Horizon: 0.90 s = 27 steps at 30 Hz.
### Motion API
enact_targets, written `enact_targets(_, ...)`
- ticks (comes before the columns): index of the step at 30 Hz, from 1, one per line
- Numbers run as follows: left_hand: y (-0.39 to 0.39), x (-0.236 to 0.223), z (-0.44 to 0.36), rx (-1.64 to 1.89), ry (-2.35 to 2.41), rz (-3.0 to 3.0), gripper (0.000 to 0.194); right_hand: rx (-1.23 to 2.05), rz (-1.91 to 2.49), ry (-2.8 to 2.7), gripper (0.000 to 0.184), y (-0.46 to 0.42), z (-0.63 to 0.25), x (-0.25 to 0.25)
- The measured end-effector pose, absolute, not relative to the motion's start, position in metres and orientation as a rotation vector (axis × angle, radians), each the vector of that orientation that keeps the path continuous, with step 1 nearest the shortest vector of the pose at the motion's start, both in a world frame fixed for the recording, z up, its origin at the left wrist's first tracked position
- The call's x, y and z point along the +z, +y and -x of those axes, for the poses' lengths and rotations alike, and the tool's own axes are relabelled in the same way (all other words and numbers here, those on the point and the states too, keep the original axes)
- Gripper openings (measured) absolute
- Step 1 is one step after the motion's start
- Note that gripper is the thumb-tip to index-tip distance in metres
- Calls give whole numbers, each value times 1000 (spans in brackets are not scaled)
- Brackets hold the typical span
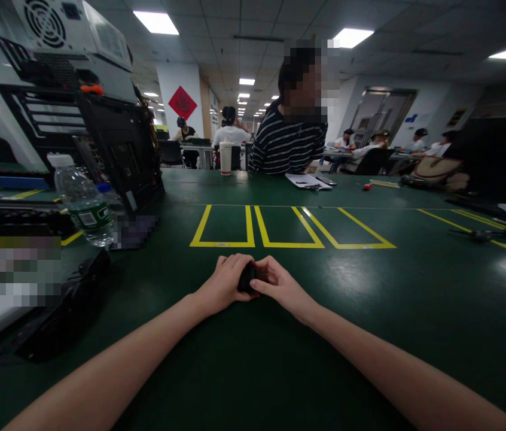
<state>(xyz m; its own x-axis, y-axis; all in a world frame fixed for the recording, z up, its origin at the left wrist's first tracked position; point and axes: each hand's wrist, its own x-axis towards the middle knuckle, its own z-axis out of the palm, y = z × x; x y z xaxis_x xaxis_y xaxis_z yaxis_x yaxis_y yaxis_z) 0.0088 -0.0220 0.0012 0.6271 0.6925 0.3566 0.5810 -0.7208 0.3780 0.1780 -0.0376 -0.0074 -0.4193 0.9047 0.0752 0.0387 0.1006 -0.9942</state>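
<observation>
A small black object [246, 278] sits between my two hands, low over the green tabletop or touching it; I cannot tell which. Its exact kind is hidden by my fingers. My left hand [228, 278] wraps round it from the left, with the fingers over its top. From the right, my right hand [275, 281] pinches its side with the thumb and fingertips. Just beyond both hands, yellow tape outlines [221, 244] mark the table [253, 371].
On the left stand a water bottle [85, 203], a black computer case [122, 149] and a dark strap-like item [64, 305]. A white cup [225, 158] and a clipboard [307, 181] lie toward the far edge, near a person in a striped shirt [286, 140]. Dark tools [486, 234] are at right.
</observation>
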Motion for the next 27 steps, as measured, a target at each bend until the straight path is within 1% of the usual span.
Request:
enact_targets(5,-21,-2,-10,777,1053,-2618,51,1358,978,-1594,22,-37,-175,-10)
enact_targets(10,-20,-4,-9,779,1053,-2611,53,1378,1066,-1576,31,-35,-176,-10)
enact_targets(12,-20,-4,-9,770,1056,-2609,53,1392,1069,-1586,32,-35,-177,-10)
enact_targets(19,-19,-4,-10,765,1073,-2626,52,1340,969,-1640,30,-35,-176,-13)
enact_targets(23,-21,1,-9,748,1051,-2601,50,1358,991,-1621,23,-38,-176,-10)
enact_targets(27,-23,3,-8,733,1040,-2594,50,1361,1048,-1591,28,-37,-177,-8)
